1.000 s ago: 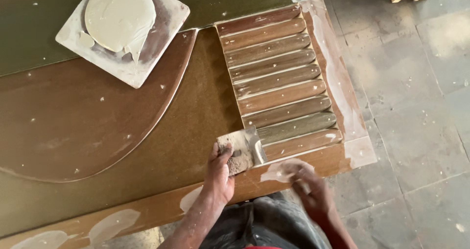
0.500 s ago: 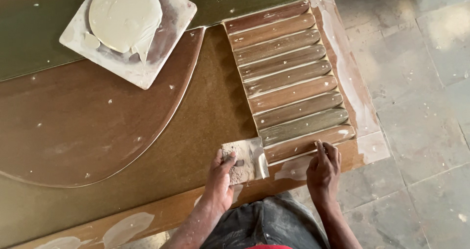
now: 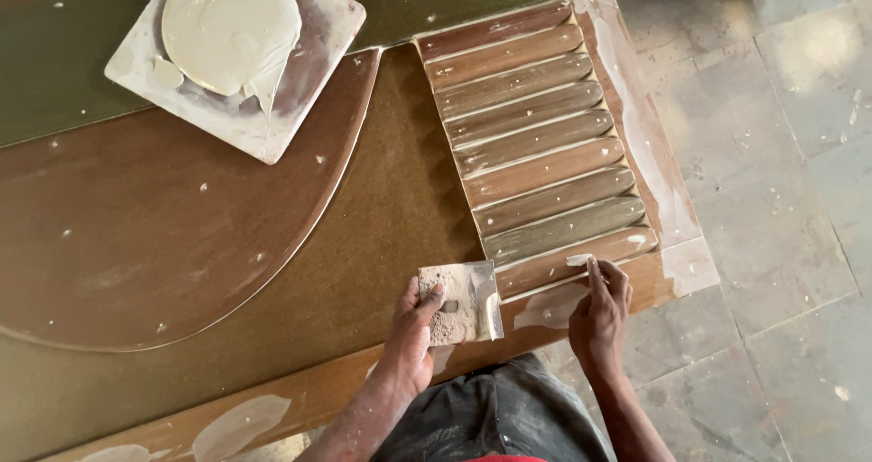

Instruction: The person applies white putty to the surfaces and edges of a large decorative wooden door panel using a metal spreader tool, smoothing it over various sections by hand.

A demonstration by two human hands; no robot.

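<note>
Two worries from where I sit: left hand [image 3: 413, 339] pinching the putty-caked scraper [image 3: 460, 303] could tip and drip, while right hand [image 3: 601, 309], fingertip out, may smear filler across the ribbed wood panel [image 3: 536, 144].

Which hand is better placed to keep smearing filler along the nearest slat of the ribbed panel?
Right. The right hand has a fingertip on the pale filler dab at the nearest slat. The left hand is occupied holding the square scraper, off the slat's end.
</note>
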